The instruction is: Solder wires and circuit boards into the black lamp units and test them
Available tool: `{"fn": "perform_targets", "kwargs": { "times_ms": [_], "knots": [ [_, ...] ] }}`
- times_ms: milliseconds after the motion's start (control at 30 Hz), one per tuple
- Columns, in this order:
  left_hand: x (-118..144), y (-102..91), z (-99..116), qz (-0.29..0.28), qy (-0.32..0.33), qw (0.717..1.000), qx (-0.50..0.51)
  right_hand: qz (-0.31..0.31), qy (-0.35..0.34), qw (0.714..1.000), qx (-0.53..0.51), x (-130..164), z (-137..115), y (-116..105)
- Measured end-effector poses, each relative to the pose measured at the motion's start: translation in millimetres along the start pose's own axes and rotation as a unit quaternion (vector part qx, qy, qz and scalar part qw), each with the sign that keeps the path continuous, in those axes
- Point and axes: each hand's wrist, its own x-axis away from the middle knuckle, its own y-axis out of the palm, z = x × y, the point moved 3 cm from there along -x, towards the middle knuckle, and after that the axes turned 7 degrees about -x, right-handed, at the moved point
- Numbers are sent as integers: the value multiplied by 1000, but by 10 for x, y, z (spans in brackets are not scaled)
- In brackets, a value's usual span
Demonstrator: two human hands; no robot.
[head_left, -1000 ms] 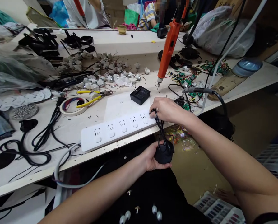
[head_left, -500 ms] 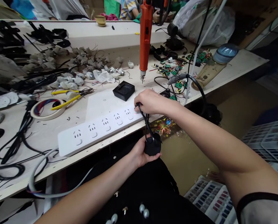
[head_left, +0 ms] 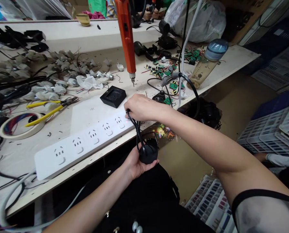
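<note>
My left hand (head_left: pixel 133 163) is below the bench edge, cupped and closed around a round black device (head_left: pixel 149 153). A black cord (head_left: pixel 137 129) loops up from the device to my right hand (head_left: pixel 141 108). That hand is closed on the cord over the right end of a white power strip (head_left: pixel 93 137); the cord's end and any plug are hidden under my fingers. Beyond the strip, a square black block with a recess (head_left: pixel 113 96) lies near my right hand. An orange electric screwdriver (head_left: pixel 126 38) hangs upright above the bench.
Yellow-handled cutters (head_left: pixel 46 113) lie by a tape roll (head_left: pixel 7 136). Small motors (head_left: pixel 45 90), green circuit boards (head_left: pixel 176 85) and a tilted bottle (head_left: pixel 207 63) are on the bench. Bright coloured specks (head_left: pixel 165 132) show below its edge; white crates (head_left: pixel 207 200) stand on the floor.
The view has shifted right, so bench things appear further left. My hands keep their hold on the device and cord; the device is turned slightly.
</note>
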Motion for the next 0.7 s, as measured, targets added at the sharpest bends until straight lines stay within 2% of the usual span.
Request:
{"fn": "perform_targets", "kwargs": {
  "times_ms": [500,700],
  "knots": [
    [-30,-18,-5,-2,-10,1000,-1,15,-13,1000,-21,-25,50,34],
    [-29,0,-20,-14,5,1000,17,-1,-7,1000,-17,-28,70,11]
  ]
}}
